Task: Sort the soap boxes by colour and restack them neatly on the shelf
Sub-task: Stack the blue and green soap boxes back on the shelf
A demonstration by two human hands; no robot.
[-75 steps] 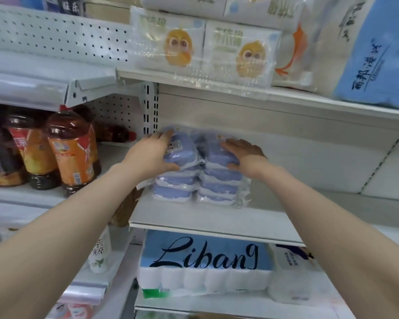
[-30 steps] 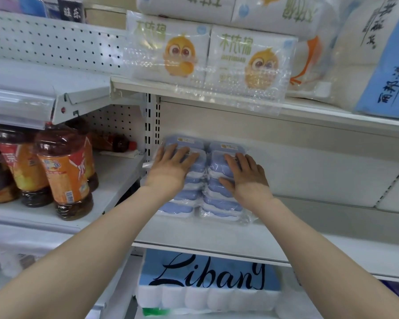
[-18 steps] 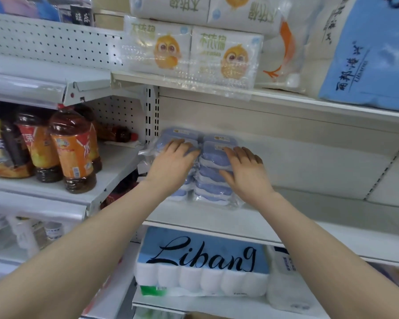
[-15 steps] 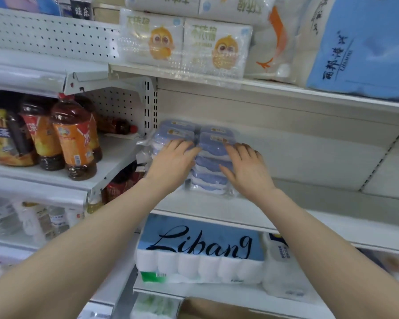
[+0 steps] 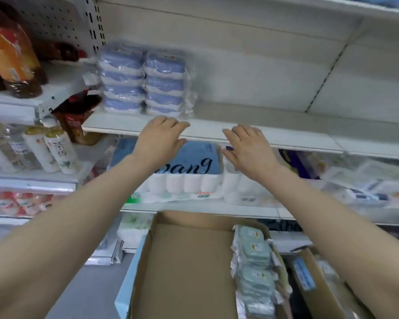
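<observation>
Two side-by-side stacks of blue soap boxes in clear wrap stand at the left end of the white shelf. My left hand hovers in front of the shelf edge, just below the stacks, fingers relaxed and holding nothing. My right hand is beside it to the right, also spread and empty. Lower down, a row of green soap boxes in wrap lies along the right side of an open cardboard box.
Toilet roll packs fill the shelf below. Bottles of tea and white bottles stand on the left bay. The white shelf to the right of the blue stacks is bare. Another carton sits at the right.
Both hands have let go of the blue stacks and drawn back toward me, below the shelf edge. The view has tipped down, revealing the cardboard box with green soap boxes.
</observation>
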